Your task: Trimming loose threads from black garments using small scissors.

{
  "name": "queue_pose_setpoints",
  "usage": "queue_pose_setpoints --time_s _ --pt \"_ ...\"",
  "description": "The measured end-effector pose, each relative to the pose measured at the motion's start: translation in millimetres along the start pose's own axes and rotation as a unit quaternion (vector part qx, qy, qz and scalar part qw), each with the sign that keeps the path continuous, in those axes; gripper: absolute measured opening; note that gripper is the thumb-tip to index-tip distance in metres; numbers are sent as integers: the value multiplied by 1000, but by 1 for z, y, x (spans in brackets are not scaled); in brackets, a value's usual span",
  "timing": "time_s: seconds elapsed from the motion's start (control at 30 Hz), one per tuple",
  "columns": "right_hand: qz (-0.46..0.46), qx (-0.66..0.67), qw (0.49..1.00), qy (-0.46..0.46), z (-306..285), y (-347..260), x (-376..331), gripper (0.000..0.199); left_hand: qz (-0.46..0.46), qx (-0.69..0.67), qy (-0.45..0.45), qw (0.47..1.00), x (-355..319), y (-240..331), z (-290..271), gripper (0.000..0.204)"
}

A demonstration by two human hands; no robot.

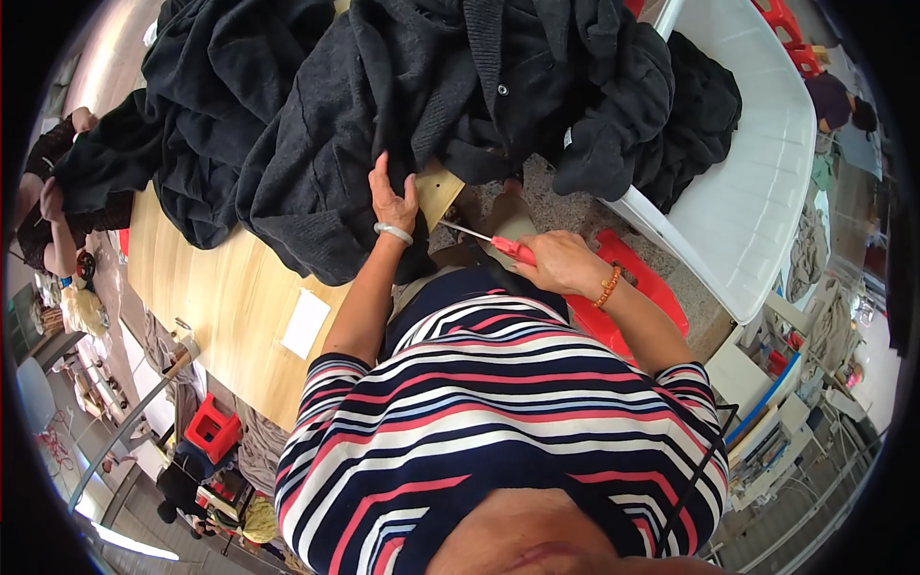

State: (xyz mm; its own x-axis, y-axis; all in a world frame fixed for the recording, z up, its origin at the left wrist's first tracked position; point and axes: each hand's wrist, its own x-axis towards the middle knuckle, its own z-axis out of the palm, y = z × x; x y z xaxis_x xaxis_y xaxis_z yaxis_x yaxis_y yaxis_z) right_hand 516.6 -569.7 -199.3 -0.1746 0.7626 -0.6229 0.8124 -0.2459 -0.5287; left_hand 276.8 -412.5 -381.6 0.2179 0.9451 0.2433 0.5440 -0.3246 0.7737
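A dark grey knitted cardigan [335, 163] with a ribbed, buttoned edge lies heaped over the table's near edge. My left hand [393, 208], with a pale bangle at the wrist, rests against its knit. The index finger and thumb there are stretched out and apart; the other fingers are partly hidden. In my right hand [561, 261] are red-handled scissors [515, 251], gripped by the handle. Their thin metal blades point left, towards the table corner and just short of my left wrist. A beaded bracelet circles my right wrist.
The pale wooden table [211, 297] carries a white paper slip [306, 324]. At right stands a white plastic bin [757, 192] with dark garments over its rim. A red stool [637, 297] is beside my lap. On the left, another person's hand [52, 198] touches dark fabric.
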Motion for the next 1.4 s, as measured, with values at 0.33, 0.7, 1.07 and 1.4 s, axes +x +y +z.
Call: queue_pose_setpoints --time_s 0.33,0.7,1.07,1.4 --pt "-26 -13 999 -21 -1 -16 11 34 -181 -338 33 923 -37 -25 -7 58" --pt "-20 -31 998 48 -12 -8 18 33 -199 -301 -29 932 -23 -2 -38 45" --pt "-33 -48 989 138 -9 2 33 35 -202 329 -126 914 78 13 -88 140" --pt "30 -29 988 147 -27 -3 30 36 -127 60 147 979 116 43 -218 70"
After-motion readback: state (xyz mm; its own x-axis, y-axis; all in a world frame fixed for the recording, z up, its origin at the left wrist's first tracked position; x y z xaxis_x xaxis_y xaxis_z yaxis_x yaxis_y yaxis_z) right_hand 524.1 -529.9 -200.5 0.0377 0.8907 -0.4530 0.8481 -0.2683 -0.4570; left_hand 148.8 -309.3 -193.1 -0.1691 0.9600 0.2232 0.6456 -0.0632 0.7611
